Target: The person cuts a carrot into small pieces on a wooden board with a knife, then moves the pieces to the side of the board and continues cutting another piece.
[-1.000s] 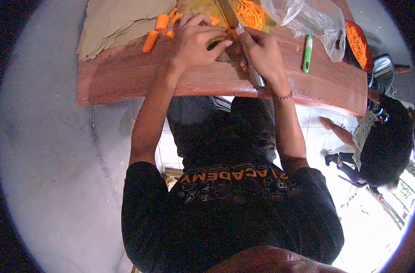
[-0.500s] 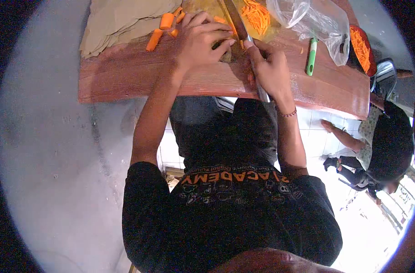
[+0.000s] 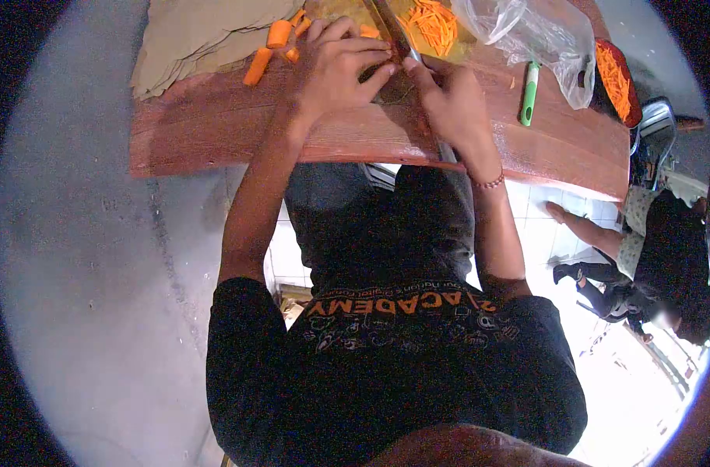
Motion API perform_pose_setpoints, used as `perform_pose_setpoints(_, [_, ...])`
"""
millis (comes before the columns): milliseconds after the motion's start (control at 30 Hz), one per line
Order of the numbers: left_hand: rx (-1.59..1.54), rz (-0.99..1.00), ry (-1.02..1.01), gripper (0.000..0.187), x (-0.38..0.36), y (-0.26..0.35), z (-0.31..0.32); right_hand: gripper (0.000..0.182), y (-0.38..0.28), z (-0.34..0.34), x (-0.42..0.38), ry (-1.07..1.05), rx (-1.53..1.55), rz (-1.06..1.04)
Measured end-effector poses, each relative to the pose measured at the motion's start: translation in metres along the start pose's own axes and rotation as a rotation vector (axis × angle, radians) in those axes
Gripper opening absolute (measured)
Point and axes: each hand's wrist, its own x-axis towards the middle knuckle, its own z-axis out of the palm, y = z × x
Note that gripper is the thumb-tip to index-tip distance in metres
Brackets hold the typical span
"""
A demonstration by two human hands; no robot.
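My right hand (image 3: 455, 109) is wrapped round a knife (image 3: 391, 25), whose blade points up and away over a yellowish board (image 3: 353, 11). My left hand (image 3: 341, 66) rests beside the blade with bent fingers over a carrot piece, mostly hidden. Just beyond the blade lies a heap of thin carrot strips (image 3: 433, 27). Left of my left hand are several thick carrot pieces (image 3: 279, 33) on the wooden table (image 3: 207, 132).
Brown paper (image 3: 207, 39) covers the table's far left. A green peeler (image 3: 530, 93), a clear plastic bag (image 3: 542, 39) and a red container (image 3: 637, 109) of carrot strips (image 3: 613, 82) lie right. Another person (image 3: 670, 257) is at the lower right.
My right hand and the knife have moved slightly left and away from me. My left hand has barely moved. The other person has shifted a little.
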Motion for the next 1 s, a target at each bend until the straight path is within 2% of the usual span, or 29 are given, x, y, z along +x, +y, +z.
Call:
perform_pose_setpoints(133, [0.077, 0.021, 0.003, 0.021, 0.001, 0.003, -0.005, 0.043, 0.012, 0.011, 0.029, 0.0, 0.006, 0.013])
perform_pose_setpoints(200, [0.072, 0.025, -0.005, 0.021, 0.001, 0.001, -0.004, 0.041, 0.017, 0.017, 0.041, -0.044, 0.111, 0.041])
perform_pose_setpoints(400, [0.017, 0.01, 0.031, 0.021, 0.003, 0.002, -0.004, 0.041, 0.005, -0.006, 0.023, -0.146, 0.276, 0.158])
perform_pose_setpoints(533, [0.015, 0.0, 0.026, 0.021, 0.001, 0.001, -0.001, 0.042, 0.012, -0.006, 0.007, -0.083, 0.196, 0.047])
perform_pose_setpoints(600, [-0.012, 0.001, 0.034, 0.022, 0.0, 0.0, 0.0, 0.04, 0.006, -0.011, 0.004, -0.173, 0.191, 0.171])
perform_pose_setpoints(833, [0.026, -0.007, 0.013, 0.023, 0.003, 0.004, -0.004, 0.039, 0.008, -0.008, -0.002, -0.111, 0.175, 0.141])
perform_pose_setpoints(900, [-0.002, -0.014, 0.0, 0.022, 0.002, 0.002, -0.003, 0.038, 0.001, -0.012, -0.003, -0.171, 0.175, 0.235])
perform_pose_setpoints(933, [-0.001, -0.013, 0.001, 0.022, 0.001, 0.002, -0.003, 0.038, 0.004, -0.009, -0.003, -0.17, 0.175, 0.233])
perform_pose_setpoints(1000, [0.018, -0.009, 0.011, 0.022, 0.001, 0.003, -0.003, 0.039, 0.01, -0.003, -0.004, -0.029, 0.063, 0.067])
